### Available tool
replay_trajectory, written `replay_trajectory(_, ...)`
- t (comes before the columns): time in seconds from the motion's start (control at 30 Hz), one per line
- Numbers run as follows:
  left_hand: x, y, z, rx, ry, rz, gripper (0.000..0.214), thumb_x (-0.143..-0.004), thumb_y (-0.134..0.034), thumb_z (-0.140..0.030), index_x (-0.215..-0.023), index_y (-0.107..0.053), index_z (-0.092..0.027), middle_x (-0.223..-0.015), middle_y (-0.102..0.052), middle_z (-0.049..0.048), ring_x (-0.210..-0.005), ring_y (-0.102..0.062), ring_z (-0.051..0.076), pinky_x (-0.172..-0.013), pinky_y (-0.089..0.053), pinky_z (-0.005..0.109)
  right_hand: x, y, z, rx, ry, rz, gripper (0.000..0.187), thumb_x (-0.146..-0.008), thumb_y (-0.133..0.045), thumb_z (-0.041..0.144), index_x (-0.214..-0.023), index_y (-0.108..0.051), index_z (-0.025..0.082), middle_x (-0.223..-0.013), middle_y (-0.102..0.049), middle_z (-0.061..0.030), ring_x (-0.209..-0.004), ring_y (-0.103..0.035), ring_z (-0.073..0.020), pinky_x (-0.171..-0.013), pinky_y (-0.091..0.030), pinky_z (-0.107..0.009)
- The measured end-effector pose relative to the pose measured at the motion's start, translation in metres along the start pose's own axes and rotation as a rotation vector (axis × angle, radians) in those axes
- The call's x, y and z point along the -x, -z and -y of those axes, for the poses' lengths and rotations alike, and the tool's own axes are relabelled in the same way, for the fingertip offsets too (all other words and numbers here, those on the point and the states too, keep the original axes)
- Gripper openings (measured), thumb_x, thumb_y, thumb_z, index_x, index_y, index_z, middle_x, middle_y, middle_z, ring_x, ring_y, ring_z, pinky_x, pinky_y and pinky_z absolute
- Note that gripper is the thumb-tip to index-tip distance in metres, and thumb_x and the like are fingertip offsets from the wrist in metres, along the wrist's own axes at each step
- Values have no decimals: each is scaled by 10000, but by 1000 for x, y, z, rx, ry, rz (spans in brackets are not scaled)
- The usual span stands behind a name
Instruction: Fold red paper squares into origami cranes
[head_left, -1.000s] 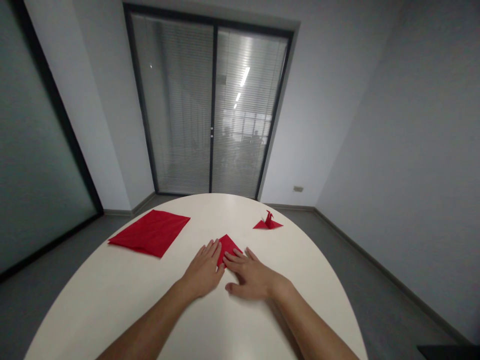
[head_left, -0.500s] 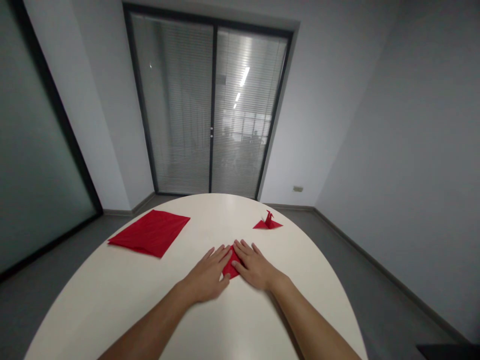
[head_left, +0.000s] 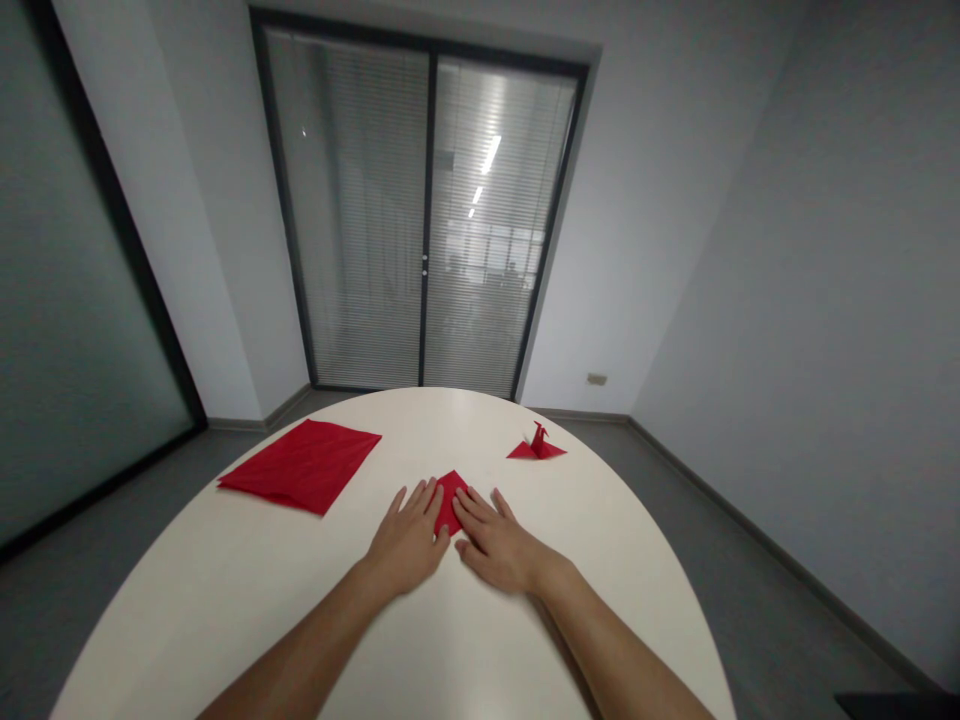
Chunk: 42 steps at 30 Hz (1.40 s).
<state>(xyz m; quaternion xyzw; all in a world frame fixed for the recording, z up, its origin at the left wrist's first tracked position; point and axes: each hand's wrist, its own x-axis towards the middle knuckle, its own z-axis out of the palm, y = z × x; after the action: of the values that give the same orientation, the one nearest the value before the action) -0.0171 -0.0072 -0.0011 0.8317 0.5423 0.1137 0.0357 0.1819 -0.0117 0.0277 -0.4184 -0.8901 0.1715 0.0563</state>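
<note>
A small folded piece of red origami paper (head_left: pixel 451 497) lies flat on the white table, its pointed top facing away from me. My left hand (head_left: pixel 407 540) rests palm down along the paper's left side, fingers stretched out and touching it. On the other side, my right hand (head_left: pixel 496 540) lies with its fingers over the paper's right edge. Both hands hide part of the paper. Beyond them to the right stands a folded red paper crane (head_left: pixel 538 445) with its wings spread.
Several larger red paper sheets (head_left: pixel 304 465) seem to be stacked at the table's left. The round white table (head_left: pixel 442 640) curves away on both sides. Behind it stand glass panels with blinds (head_left: pixel 367 220) and grey walls.
The small red paper has shifted a little away from me and to the left, and more of its top shows. My left hand has moved slightly left; my right fingers have slid down its edge.
</note>
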Motion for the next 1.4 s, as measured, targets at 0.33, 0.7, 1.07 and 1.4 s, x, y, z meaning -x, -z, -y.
replay_trajectory(0.33,-3,-2,15,146,-89,44,610,-1000,-408,-392,-1551,-392,-130,-1635,-336,154,-1551,-240,280,-1249,-212,510,5,12,2,-61,-27,81,772,-1027,-363,576,-1632,-141,149,-1677,-131,-166,-1579,-59,-292,-1248,20,-606)
replay_trajectory(0.7,-3,3,17,186,-188,-87,539,-902,-531,-229,-1437,-565,-176,-1521,-533,118,-1429,-451,283,-1218,-327,467,5,12,-19,-61,36,-178,553,-960,-557,368,-1480,-536,181,-1534,-510,-157,-1464,-403,-336,-1223,-232,-572)
replay_trajectory(1.07,-1,3,17,266,-259,-176,396,-940,-596,-340,-1315,-654,-224,-1425,-620,96,-1335,-547,280,-1181,-395,468,8,16,-26,-157,44,-300,477,-890,-630,269,-1358,-640,180,-1294,-694,-131,-1174,-627,-288,-1028,-481,-405)
replay_trajectory(1.4,-1,7,16,268,-246,-143,397,-930,-554,-211,-1310,-663,-198,-1385,-643,98,-1294,-563,262,-1165,-416,475,14,25,-35,-165,46,-297,427,-859,-659,244,-1280,-699,195,-1273,-707,-109,-1113,-659,-261,-994,-492,-362)
